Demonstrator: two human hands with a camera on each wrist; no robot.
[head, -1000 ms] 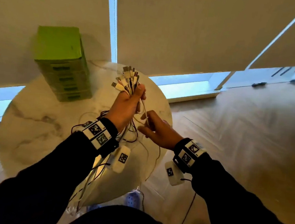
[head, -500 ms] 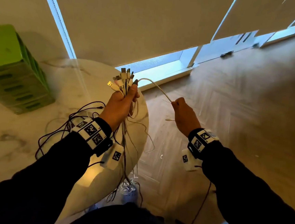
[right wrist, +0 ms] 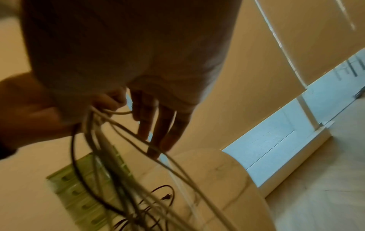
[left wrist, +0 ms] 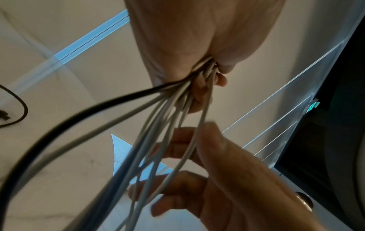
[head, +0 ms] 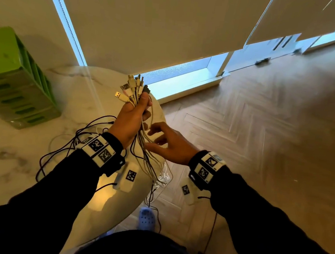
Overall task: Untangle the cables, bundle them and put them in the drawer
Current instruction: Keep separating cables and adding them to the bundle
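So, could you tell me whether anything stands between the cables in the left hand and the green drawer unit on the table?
Nothing solid does. The left hand grips the bunch of white and black cables above the round marble table; only loose black cable loops lie on the tabletop toward the green plastic drawer unit, whose drawers look closed.

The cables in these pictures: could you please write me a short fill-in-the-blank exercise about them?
1. The left hand grips the cables with their plugs pointing ____.
2. The drawer unit on the table is ____ in colour.
3. The right hand reaches into the strands with ____ fingers.

Missing words: up; green; spread
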